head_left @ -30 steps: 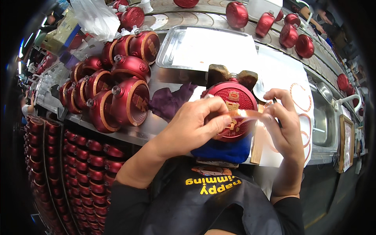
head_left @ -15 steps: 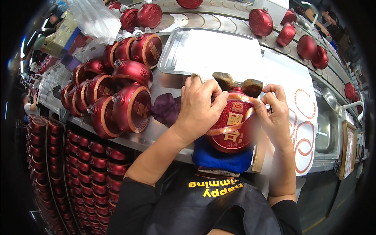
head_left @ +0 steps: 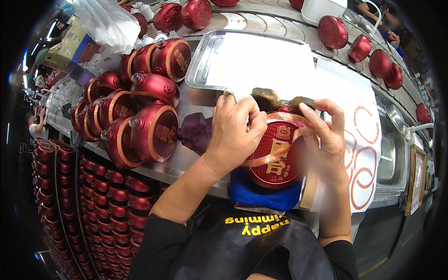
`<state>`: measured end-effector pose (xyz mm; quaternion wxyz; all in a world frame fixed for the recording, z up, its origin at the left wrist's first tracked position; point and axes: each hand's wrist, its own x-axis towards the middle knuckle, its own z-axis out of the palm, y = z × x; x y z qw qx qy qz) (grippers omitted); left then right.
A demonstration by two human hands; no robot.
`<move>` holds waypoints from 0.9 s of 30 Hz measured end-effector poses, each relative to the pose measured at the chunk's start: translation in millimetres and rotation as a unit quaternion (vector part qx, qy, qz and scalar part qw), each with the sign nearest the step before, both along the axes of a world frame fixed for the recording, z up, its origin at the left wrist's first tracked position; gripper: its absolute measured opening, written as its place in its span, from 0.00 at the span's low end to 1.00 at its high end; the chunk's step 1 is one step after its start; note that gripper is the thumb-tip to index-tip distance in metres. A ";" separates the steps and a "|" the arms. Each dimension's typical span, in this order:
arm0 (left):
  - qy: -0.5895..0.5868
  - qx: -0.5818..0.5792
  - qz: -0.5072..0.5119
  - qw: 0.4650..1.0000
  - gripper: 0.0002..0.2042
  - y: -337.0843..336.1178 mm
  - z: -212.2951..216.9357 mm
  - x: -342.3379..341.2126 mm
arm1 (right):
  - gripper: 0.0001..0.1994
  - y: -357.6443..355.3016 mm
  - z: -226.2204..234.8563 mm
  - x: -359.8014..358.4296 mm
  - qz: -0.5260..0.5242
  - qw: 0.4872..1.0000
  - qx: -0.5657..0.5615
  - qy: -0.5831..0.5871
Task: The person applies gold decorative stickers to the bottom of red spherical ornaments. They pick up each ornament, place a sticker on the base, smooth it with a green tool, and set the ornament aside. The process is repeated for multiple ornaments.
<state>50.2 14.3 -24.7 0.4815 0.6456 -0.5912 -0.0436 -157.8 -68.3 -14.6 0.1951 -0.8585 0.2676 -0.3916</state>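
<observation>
A round red bottle (head_left: 275, 173) with raised gold characters lies tilted on a folded blue cloth (head_left: 242, 192), its neck between two brown rest pads (head_left: 267, 99). A loose orange-gold decal strip (head_left: 269, 159) loops across its face and along the upper rim. My left hand (head_left: 237, 129) is closed at the rim's upper left, thumb and forefinger pinched at the strip; a whitish scrap of cloth (head_left: 239, 95) shows by its fingertips. At the upper right, my right hand (head_left: 329, 128) has its forefinger bent over the rim and its partly blurred thumb against the strip.
Banded red bottles (head_left: 154, 130) crowd the left, beside a crumpled purple cloth (head_left: 195, 133). Beyond stands a metal tray (head_left: 198, 70) with white paper. Decal rings (head_left: 364, 175) lie on a white sheet at right, near a sink (head_left: 389, 154). Behind, a conveyor (head_left: 261, 21) carries more bottles.
My right hand has shifted slightly, its forefinger reaching further over the rim near the rest pad. The loose strip sits a little lower on the left. Conveyor bottles have moved right.
</observation>
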 end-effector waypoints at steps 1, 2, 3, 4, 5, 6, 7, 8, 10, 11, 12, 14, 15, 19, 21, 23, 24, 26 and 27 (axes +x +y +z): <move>0.000 -0.004 -0.004 1.000 0.08 -0.4 -0.1 0.6 | 0.15 0.0 -0.5 -0.4 0.012 1.000 0.001 0.016; 0.000 -0.007 -0.008 1.000 0.08 -0.9 -0.2 1.0 | 0.17 0.5 -0.8 -1.3 0.024 0.999 0.001 0.032; 0.001 -0.008 -0.010 1.000 0.08 -1.0 -0.2 1.4 | 0.16 -0.5 -1.1 -1.5 0.016 0.998 -0.025 0.052; 0.002 -0.009 -0.012 1.000 0.08 -1.0 -0.2 1.5 | 0.16 -0.8 -0.9 -2.8 0.018 0.997 -0.037 0.061; 0.002 -0.012 -0.013 1.000 0.08 -1.0 -0.2 2.0 | 0.16 0.0 -0.6 -4.1 0.018 0.996 -0.045 0.070; 0.002 -0.010 -0.012 1.000 0.08 -0.9 0.0 2.1 | 0.16 0.8 -0.2 -5.6 0.018 0.995 -0.052 0.079; 0.002 -0.012 -0.012 1.000 0.08 -1.2 -0.1 2.0 | 0.16 1.7 0.1 -6.8 0.019 0.996 -0.048 0.076; 0.002 -0.015 -0.013 1.000 0.08 -1.4 0.0 2.0 | 0.16 3.0 0.2 -7.8 0.018 0.996 -0.043 0.073; 0.005 -0.012 -0.014 1.000 0.08 -1.4 0.0 1.6 | 0.16 3.9 0.3 -9.5 0.021 0.996 -0.042 0.070; 0.006 -0.012 -0.015 1.000 0.08 -1.5 0.0 1.5 | 0.16 4.2 0.0 -9.8 0.024 0.996 -0.045 0.069; 0.007 -0.010 -0.016 1.000 0.08 -1.7 0.0 1.4 | 0.16 3.9 -0.2 -10.1 0.024 0.997 -0.045 0.061; 0.007 -0.012 -0.016 1.000 0.08 -1.8 -0.1 1.7 | 0.17 4.0 -3.4 -7.0 0.023 0.999 -0.016 0.044; 0.007 -0.011 -0.018 1.000 0.08 -2.0 -0.2 1.8 | 0.17 3.3 -3.8 -6.9 0.025 0.999 -0.010 0.045; 0.008 -0.019 -0.022 1.000 0.08 -2.4 -0.7 2.3 | 0.17 2.7 -5.4 -5.3 0.032 0.995 -0.057 0.072; 0.007 -0.020 -0.022 1.000 0.08 -2.3 -0.8 2.3 | 0.18 3.6 -5.1 -5.3 0.029 0.995 -0.055 0.074; 0.006 -0.018 -0.022 1.000 0.08 -2.2 -0.8 2.2 | 0.18 4.5 -4.7 -5.5 0.029 0.996 -0.054 0.072; 0.004 -0.016 -0.022 1.000 0.08 -2.4 -0.8 2.0 | 0.18 4.9 -4.6 -5.4 0.028 0.996 -0.052 0.071; 0.004 -0.020 -0.022 1.000 0.08 -2.8 -0.9 1.4 | 0.18 5.5 -5.0 -5.0 0.026 0.996 -0.057 0.068; 0.004 -0.019 -0.022 1.000 0.08 -3.0 -0.9 1.3 | 0.17 5.5 -5.3 -4.8 0.026 0.996 -0.058 0.067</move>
